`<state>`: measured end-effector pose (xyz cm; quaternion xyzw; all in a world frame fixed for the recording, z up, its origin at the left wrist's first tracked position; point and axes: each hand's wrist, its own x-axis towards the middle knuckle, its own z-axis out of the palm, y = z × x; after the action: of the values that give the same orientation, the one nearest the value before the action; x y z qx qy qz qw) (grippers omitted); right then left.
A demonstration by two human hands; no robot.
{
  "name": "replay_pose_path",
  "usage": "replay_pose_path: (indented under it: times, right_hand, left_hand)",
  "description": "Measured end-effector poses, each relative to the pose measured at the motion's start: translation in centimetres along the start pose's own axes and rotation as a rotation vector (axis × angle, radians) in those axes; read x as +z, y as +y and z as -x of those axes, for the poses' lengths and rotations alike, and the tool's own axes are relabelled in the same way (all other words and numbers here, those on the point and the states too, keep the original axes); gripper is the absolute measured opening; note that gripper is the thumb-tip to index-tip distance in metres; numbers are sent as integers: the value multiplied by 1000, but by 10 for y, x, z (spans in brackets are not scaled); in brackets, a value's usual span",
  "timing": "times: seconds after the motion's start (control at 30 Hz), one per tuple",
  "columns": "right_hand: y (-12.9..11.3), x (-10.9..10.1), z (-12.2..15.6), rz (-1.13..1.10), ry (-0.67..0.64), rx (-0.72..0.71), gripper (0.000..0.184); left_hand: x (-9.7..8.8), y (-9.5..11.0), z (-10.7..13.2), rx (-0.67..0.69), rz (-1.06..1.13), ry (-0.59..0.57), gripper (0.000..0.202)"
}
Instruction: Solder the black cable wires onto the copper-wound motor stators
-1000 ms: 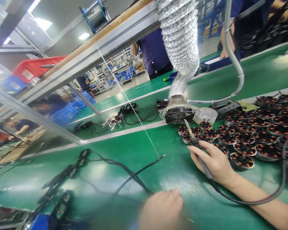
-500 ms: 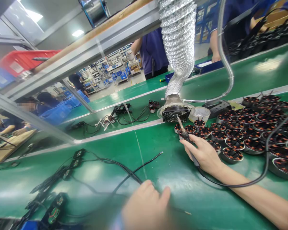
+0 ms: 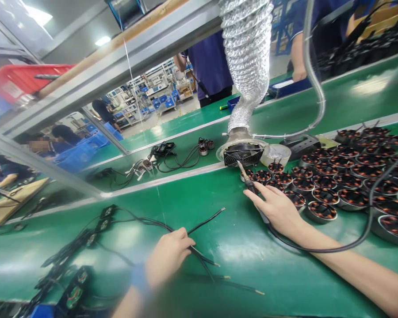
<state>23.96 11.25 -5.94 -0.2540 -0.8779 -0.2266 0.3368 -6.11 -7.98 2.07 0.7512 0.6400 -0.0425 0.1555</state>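
My left hand [image 3: 168, 255] pinches a bundle of black wires [image 3: 199, 258] on the green bench mat [image 3: 245, 269], with their bare tips fanning out to the lower right. These wires run back to small black circuit modules [image 3: 93, 240]. My right hand [image 3: 275, 207] is shut on the grip of a soldering iron [image 3: 250, 185], whose tip points up and left. Its tip hovers just above a group of copper-wound motors [image 3: 321, 196] in metal housings, and its black cord trails off to the right.
A fan-fronted fume extractor [image 3: 243, 155] on a silver flexible duct [image 3: 247, 57] stands behind the motors. A glass pane's metal frame [image 3: 43, 165] crosses the left side. Beyond the bench stands a second green bench [image 3: 172, 163] with cables, and co-workers stand further back.
My left hand has moved up from the bottom edge and closed on the black wires. My right hand and the soldering iron have shifted slightly left.
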Motion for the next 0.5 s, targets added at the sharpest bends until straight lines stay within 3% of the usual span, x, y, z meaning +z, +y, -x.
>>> replay_pose_path:
  times: [0.2, 0.33, 0.5]
  right_hand:
    - [6, 9, 6, -12, -10, -42, 34]
    - [9, 15, 10, -75, 89, -53, 29]
    - [6, 12, 7, -84, 66, -50, 34]
  left_hand:
    - [15, -4, -18, -2, 48, 153, 20]
    - [24, -10, -24, -31, 72, 213, 22]
    - [22, -14, -30, -108, 30, 320, 29]
